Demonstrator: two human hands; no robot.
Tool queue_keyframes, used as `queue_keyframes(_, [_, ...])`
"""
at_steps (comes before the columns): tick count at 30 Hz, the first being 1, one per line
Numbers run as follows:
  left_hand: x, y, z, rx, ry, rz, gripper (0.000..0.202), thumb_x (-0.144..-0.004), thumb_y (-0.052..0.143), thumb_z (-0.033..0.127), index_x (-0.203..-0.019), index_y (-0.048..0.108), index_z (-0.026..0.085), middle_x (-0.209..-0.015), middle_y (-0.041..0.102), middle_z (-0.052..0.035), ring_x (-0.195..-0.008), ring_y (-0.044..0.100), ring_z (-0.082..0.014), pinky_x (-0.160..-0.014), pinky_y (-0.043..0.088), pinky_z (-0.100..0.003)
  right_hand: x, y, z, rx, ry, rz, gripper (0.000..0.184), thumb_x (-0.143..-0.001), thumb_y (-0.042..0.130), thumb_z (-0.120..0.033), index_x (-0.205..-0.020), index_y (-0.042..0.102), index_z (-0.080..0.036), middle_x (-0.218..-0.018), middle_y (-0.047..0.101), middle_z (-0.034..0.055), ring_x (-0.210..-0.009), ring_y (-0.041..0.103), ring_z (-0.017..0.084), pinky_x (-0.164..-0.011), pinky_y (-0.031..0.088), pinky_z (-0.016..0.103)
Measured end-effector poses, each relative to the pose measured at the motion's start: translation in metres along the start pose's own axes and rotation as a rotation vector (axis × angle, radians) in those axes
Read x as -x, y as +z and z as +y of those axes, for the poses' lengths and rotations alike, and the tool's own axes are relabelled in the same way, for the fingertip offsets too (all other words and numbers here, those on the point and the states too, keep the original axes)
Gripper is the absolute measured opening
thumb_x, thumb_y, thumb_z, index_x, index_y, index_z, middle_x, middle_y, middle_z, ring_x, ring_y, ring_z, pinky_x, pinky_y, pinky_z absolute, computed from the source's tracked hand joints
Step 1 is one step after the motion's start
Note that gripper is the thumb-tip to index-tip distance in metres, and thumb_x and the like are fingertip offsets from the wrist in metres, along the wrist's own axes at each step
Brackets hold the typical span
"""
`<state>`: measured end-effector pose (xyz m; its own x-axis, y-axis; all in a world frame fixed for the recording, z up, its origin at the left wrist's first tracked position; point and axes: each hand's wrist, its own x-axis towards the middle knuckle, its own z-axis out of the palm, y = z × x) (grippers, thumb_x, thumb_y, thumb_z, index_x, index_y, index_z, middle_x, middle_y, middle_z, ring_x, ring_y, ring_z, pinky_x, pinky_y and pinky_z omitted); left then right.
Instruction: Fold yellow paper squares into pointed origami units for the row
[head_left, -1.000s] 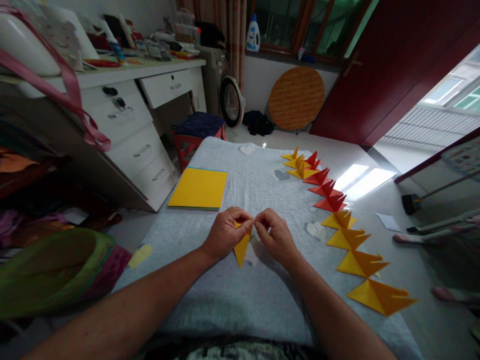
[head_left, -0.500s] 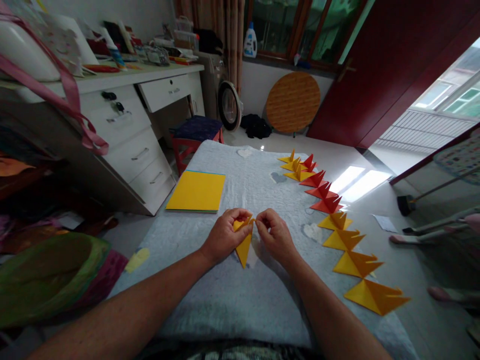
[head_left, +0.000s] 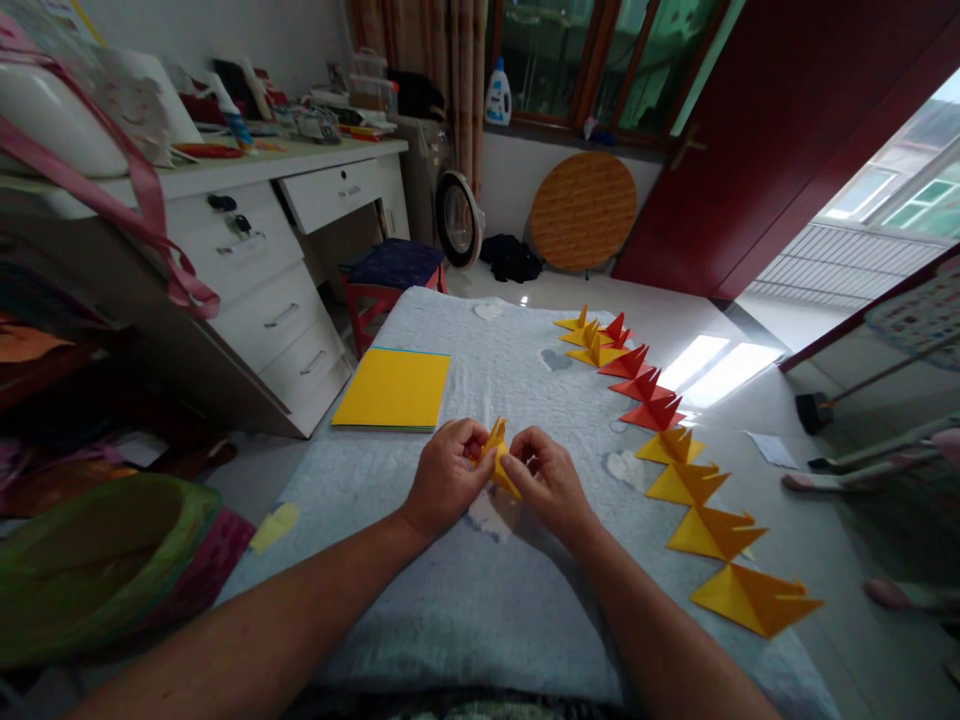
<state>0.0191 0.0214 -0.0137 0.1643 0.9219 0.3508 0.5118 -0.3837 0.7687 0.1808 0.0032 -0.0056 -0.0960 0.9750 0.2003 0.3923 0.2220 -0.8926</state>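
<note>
A small folded yellow origami crane (head_left: 504, 480) is held between my two hands above the cloth-covered table (head_left: 450, 610). My left hand (head_left: 450, 475) pinches it from the left, thumb on the near side. My right hand (head_left: 551, 480) grips its right side, thumb pressed against the paper. Narrow points of the paper stick up between my hands; my fingers hide much of the rest. To the left beyond my left hand lies a stack of square yellow paper (head_left: 394, 388).
Along the table's right edge runs a line of folded cranes, yellow ones (head_left: 724, 535) nearer and red ones (head_left: 651, 412) farther off. A green-lined bin (head_left: 187, 530) stands at the left, beside a white desk (head_left: 262, 265). A stool (head_left: 394, 265) sits beyond the table.
The origami crane has turned, its long lower point now swung toward my right hand. My right hand has moved from the top tip to the crane's side.
</note>
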Motion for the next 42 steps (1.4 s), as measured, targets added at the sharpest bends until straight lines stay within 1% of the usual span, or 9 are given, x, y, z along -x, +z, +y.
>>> queue_keyframes(3, [0.002,0.001,0.003,0.023,-0.004,-0.086,0.011,-0.079,0.066,0.025,-0.085,0.058,0.020,-0.077,0.060,0.0006,-0.076,0.059,-0.0174,-0.069,0.045,-0.028,0.001,0.004,-0.004,0.043,0.008,-0.041,0.012,-0.079,0.060,-0.031,-0.084,0.057,-0.020,-0.077,0.060,0.0006,-0.068,0.055,0.014,-0.059,0.040,0.025])
queue_keyframes(8, [0.006,0.005,0.006,0.249,-0.062,-0.209,0.036,-0.077,0.065,0.015,-0.109,0.050,0.021,-0.101,0.069,-0.0037,-0.092,0.067,-0.0180,-0.083,0.051,-0.031,-0.002,0.006,0.003,0.173,0.053,0.076,0.010,-0.080,0.059,-0.029,-0.079,0.054,-0.020,-0.071,0.056,-0.0008,-0.066,0.052,0.015,-0.060,0.038,0.026])
queue_keyframes(13, [0.007,0.003,0.004,0.316,-0.036,-0.227,0.030,-0.081,0.059,0.011,-0.107,0.049,0.022,-0.099,0.067,-0.0026,-0.092,0.066,-0.0167,-0.087,0.050,-0.032,-0.003,0.002,0.010,0.239,-0.004,0.175,0.006,-0.077,0.053,-0.019,-0.071,0.051,-0.021,-0.061,0.051,-0.0036,-0.056,0.047,0.012,-0.055,0.034,0.025])
queue_keyframes(18, [0.001,-0.006,0.000,0.296,-0.006,0.019,0.034,-0.084,0.065,0.029,-0.114,0.052,0.021,-0.112,0.060,-0.0068,-0.100,0.056,-0.0207,-0.092,0.045,-0.037,0.001,-0.006,0.001,0.091,-0.186,0.218,0.008,-0.082,0.054,-0.016,-0.076,0.055,-0.021,-0.065,0.055,-0.0031,-0.057,0.050,0.012,-0.054,0.039,0.024])
queue_keyframes(24, [-0.004,-0.010,-0.009,0.527,-0.065,-0.099,0.043,-0.087,0.062,0.037,-0.125,0.051,0.022,-0.126,0.055,-0.0092,-0.105,0.053,-0.0211,-0.087,0.044,-0.033,0.005,-0.014,-0.011,0.120,-0.516,0.331,0.014,-0.086,0.055,-0.010,-0.090,0.060,-0.022,-0.087,0.064,0.0035,-0.083,0.059,0.018,-0.078,0.048,0.033])
queue_keyframes(27, [-0.004,-0.010,-0.010,0.531,-0.051,-0.116,0.045,-0.084,0.062,0.031,-0.127,0.051,0.023,-0.128,0.054,-0.0088,-0.106,0.052,-0.0205,-0.085,0.044,-0.031,0.001,-0.014,-0.004,0.198,-0.404,0.217,0.011,-0.088,0.053,-0.014,-0.088,0.061,-0.022,-0.093,0.066,0.0062,-0.091,0.060,0.020,-0.083,0.047,0.036])
queue_keyframes(32, [-0.004,-0.008,-0.008,0.337,-0.034,-0.189,0.043,-0.078,0.066,0.024,-0.121,0.060,0.024,-0.121,0.059,-0.0066,-0.101,0.056,-0.0201,-0.085,0.045,-0.032,-0.007,-0.010,0.019,0.200,-0.020,-0.034,0.009,-0.084,0.051,-0.022,-0.078,0.057,-0.020,-0.069,0.060,-0.0006,-0.063,0.053,0.014,-0.060,0.040,0.026])
queue_keyframes(38, [-0.011,0.000,-0.011,0.446,-0.204,-0.185,0.038,-0.079,0.071,0.034,-0.112,0.067,0.017,-0.096,0.068,-0.0052,-0.084,0.060,-0.0169,-0.074,0.048,-0.029,-0.008,-0.006,0.023,0.195,-0.010,-0.090,0.009,-0.082,0.052,-0.022,-0.080,0.060,-0.020,-0.069,0.060,-0.0010,-0.063,0.052,0.013,-0.061,0.039,0.025])
queue_keyframes(42, [-0.013,0.003,-0.013,0.575,-0.258,-0.199,0.022,-0.079,0.070,0.034,-0.091,0.070,0.015,-0.083,0.068,-0.0036,-0.076,0.061,-0.0154,-0.071,0.050,-0.027,-0.007,-0.005,0.018,0.209,-0.023,-0.130,0.013,-0.083,0.051,-0.022,-0.085,0.064,-0.018,-0.074,0.063,0.0013,-0.068,0.054,0.015,-0.065,0.040,0.027])
